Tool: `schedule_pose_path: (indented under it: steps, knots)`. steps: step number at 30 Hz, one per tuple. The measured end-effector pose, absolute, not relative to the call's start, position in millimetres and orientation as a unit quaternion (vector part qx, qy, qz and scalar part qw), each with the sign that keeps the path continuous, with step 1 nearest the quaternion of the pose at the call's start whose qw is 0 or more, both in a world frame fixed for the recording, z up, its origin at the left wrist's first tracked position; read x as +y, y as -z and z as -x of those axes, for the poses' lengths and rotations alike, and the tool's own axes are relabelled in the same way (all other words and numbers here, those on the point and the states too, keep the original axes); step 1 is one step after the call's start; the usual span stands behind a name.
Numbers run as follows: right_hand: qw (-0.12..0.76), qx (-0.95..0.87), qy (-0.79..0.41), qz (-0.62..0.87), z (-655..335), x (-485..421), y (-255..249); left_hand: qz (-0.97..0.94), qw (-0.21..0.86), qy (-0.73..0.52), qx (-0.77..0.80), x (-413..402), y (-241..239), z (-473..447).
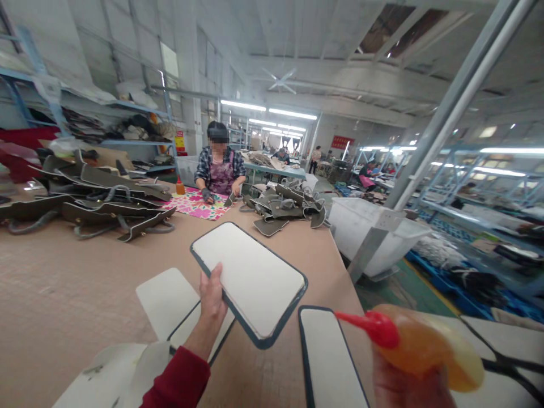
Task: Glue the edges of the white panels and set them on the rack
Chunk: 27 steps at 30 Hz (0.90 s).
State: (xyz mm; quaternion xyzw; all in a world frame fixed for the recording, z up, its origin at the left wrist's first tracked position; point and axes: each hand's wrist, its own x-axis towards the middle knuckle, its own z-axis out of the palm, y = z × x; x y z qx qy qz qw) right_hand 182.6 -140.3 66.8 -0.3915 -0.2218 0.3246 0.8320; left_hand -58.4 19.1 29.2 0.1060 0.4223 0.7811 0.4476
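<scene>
My left hand (213, 297) grips the near left edge of a white rounded panel with a dark green rim (255, 277), thumb on its top face. The panel is tilted and held above the table. At the lower right my right hand (408, 385) is wrapped round a squeeze bottle of amber liquid (429, 345), its red nozzle (374, 326) pointing left. Under that nozzle lies a narrower dark-rimmed panel (329, 357). Beneath my left forearm another rimmed panel (191, 328) is partly hidden, beside a loose cream sheet (165, 300).
Olive bag pieces with handles (106, 198) are heaped at the left, more pieces (284, 207) at the far edge. Across the brown table (85, 283) a co-worker (219, 164) works on a floral cloth (199, 204). A metal post (382, 226) and white bin (352, 221) stand to the right.
</scene>
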Motion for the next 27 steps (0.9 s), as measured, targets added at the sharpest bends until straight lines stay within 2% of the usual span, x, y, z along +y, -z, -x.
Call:
schedule_pose_path:
  steps: [3,6,10,16,22,27]
  knots:
    - [0.863,0.038,-0.346,0.365,-195,-140,-96,-0.118,0.42,-0.8,0.412,7,-33,60]
    - [0.841,0.136,-0.367,0.375,-200,-142,-104,-0.119,0.392,-0.814,0.412,-5,-34,56]
    - [0.852,0.036,-0.344,0.393,-198,-142,-81,-0.091,0.385,-0.803,0.446,-16,-33,49]
    - [0.871,-0.2,-0.206,0.398,-203,-132,-48,-0.09,0.405,-0.777,0.473,-19,-32,43]
    - [0.862,-0.243,-0.198,0.397,-210,-120,-48,-0.099,0.428,-0.754,0.489,-13,-32,41]
    - [0.819,-0.287,-0.139,0.476,-213,-119,-45,-0.102,0.443,-0.745,0.489,-9,-28,42]
